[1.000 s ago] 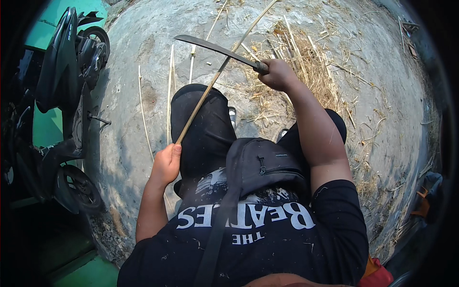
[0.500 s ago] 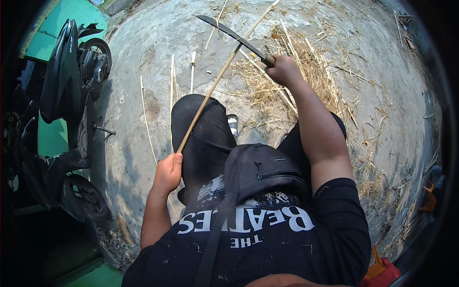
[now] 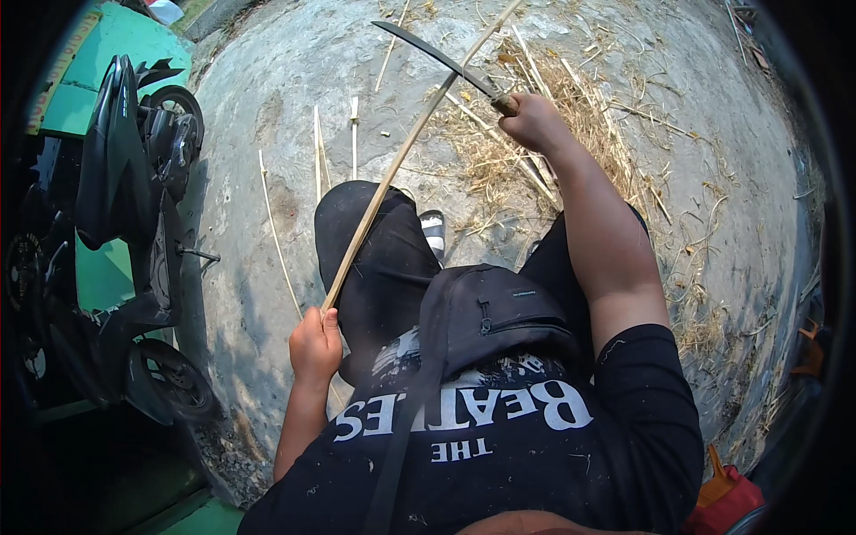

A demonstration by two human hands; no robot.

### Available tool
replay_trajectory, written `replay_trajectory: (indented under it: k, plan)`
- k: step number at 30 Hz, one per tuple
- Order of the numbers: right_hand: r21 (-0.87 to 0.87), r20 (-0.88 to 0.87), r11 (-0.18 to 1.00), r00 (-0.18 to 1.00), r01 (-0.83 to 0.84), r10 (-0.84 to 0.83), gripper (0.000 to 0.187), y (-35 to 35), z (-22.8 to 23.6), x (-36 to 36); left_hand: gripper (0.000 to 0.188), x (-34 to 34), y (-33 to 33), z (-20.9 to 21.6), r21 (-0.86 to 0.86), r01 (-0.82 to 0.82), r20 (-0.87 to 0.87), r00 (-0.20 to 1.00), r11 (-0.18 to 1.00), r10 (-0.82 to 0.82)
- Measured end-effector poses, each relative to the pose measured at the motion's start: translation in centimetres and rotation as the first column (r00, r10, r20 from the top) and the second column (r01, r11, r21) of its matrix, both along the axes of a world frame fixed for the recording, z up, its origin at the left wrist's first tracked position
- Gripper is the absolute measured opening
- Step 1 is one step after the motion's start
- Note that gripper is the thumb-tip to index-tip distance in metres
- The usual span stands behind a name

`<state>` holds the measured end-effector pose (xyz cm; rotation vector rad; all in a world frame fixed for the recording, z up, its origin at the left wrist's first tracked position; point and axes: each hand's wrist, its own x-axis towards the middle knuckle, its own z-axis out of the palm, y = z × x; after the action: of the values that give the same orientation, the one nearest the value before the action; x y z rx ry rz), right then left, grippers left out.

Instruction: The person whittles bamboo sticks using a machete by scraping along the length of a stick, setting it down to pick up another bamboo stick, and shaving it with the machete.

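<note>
My left hand (image 3: 316,346) is closed round the near end of a long, thin bamboo strip (image 3: 382,190). The strip slants up and to the right across my left knee, its far end reaching the top edge of the view. In my right hand (image 3: 535,123) is the short handle of a machete (image 3: 434,52), a long dark blade with a curved tip pointing to the upper left. The blade crosses the strip in its far half and appears to touch it. A slight bow shows in the strip.
Shavings (image 3: 571,116) lie heaped on the concrete ground (image 3: 241,267) beyond my right knee. Several thin strips (image 3: 355,138) lie ahead and left. A black motorcycle (image 3: 134,232) stands at the left. A dark bag (image 3: 499,312) rests on my lap; a red item (image 3: 729,499) is at lower right.
The strip has gone from nearly straight to slightly bowed under the blade. My left hand sits a little lower in the view; the machete has barely shifted.
</note>
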<state>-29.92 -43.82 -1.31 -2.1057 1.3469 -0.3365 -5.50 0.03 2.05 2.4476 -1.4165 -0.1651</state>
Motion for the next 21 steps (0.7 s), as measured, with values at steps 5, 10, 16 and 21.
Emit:
replay_trajectory:
  k: [5, 10, 16, 21]
  plan:
    - [-0.051, 0.072, 0.991, 0.990, -0.120, 0.123, 0.021, 2.3, 1.1, 0.9, 0.041, 0.4, 0.1, -0.1, 0.003, 0.006, -0.046, 0.999, 1.000, -0.005]
    - [-0.418, -0.143, 0.793, 0.895, -0.442, 0.423, 0.016, 4.6, 2.6, 1.7, 0.040, 2.3, 2.4, -0.2, -0.002, 0.039, -0.121, 0.992, 0.999, -0.039]
    - [0.008, 0.039, 0.983, 0.982, 0.186, -0.186, 0.025, -1.4, 0.8, -2.1, 0.041, 4.2, 5.1, 1.2, 0.088, 0.042, -0.124, 0.992, 0.995, -0.031]
    - [-0.269, -0.018, 0.945, 0.982, -0.187, 0.189, 0.018, 3.2, 1.7, 1.1, 0.041, 4.5, 5.3, 0.8, 0.120, 0.020, -0.156, 0.988, 0.993, -0.001]
